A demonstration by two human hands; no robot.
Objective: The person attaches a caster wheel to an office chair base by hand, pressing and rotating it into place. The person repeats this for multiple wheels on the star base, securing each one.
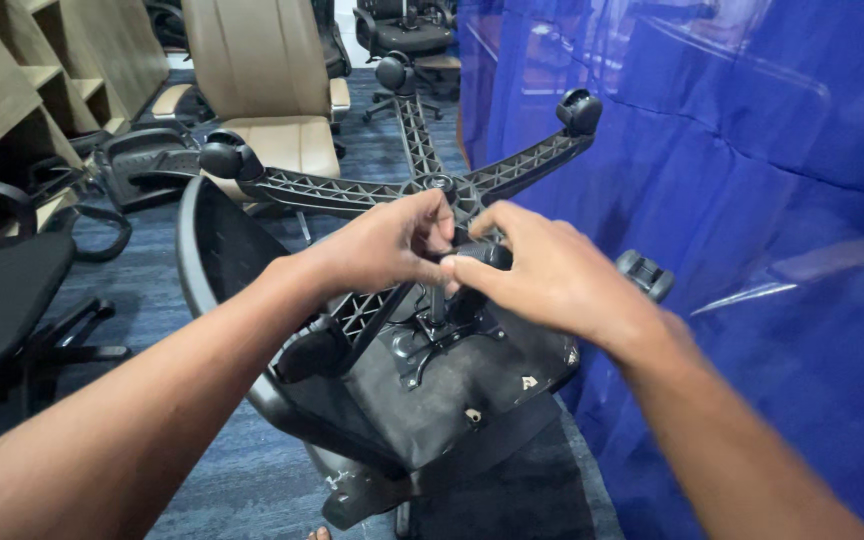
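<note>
1. Both forearms enter from the bottom edge and meet over an upturned office chair [422, 400], which is the reference thing for every position below.

2. Left hand [392, 245]: fingers curled narrow and pinched on the small black part [482, 255] that sits on the chair's central column [439, 300], just under the hub of the base.

3. Right hand [542, 270]: fingers bent and closed over the same black part from the opposite side; its fingertips touch those of the left hand.

4. Chair: tipped over, with the underside of its seat [452, 390] facing the camera and its mesh back [217, 250] at the left. The metal mechanism plate [432, 345] shows on the seat underside around the column.

5. Star base [352, 190]: black, ribbed, raised above the seat and behind the hands. Wheels show at the ends of its arms: one at the left [227, 160], one at the top [392, 72], one at the upper right [580, 110], and one just right of the right wrist [647, 275].

6. Right of the chair: a blue plastic sheet [752, 200] hangs close beside the seat.

7. Behind the chair: a beige chair [262, 70] stands upright. Left of the chair: another black chair [2, 290] and wooden shelving [12, 70].

8. Floor beneath the chair: blue carpet [232, 470].
</note>
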